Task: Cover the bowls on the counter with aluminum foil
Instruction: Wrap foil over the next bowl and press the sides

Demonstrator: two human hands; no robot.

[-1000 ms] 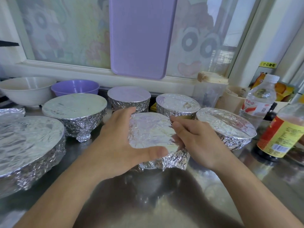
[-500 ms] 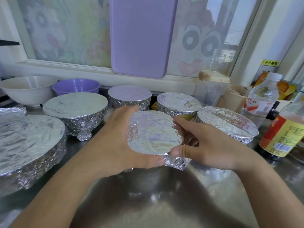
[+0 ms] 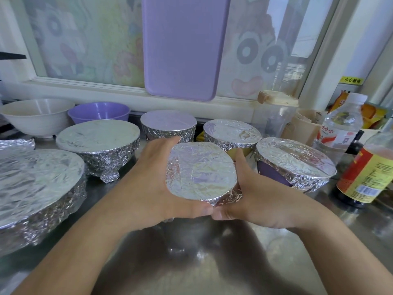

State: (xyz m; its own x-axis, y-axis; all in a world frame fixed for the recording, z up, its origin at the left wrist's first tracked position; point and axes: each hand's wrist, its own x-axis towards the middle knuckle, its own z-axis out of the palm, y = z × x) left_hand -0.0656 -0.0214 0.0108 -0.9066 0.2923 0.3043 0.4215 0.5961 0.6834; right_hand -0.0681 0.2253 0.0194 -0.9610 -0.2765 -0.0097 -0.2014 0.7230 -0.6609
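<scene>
Steel counter (image 3: 212, 262): foil-wrapped bowls (image 3: 100, 145), white bowl (image 3: 36, 116), purple bowl (image 3: 98, 110), bottles (image 3: 340, 126).

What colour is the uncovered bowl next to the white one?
Purple, seen best in the head view: the uncovered bowl beside the white bowl.

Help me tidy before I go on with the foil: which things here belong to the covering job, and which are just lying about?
Job: foil-covered bowl gripped by left hand and right hand; five other covered bowls; uncovered white bowl; uncovered purple bowl; foil scrap.

Lying about: purple board, water bottle, sauce bottle.
</scene>
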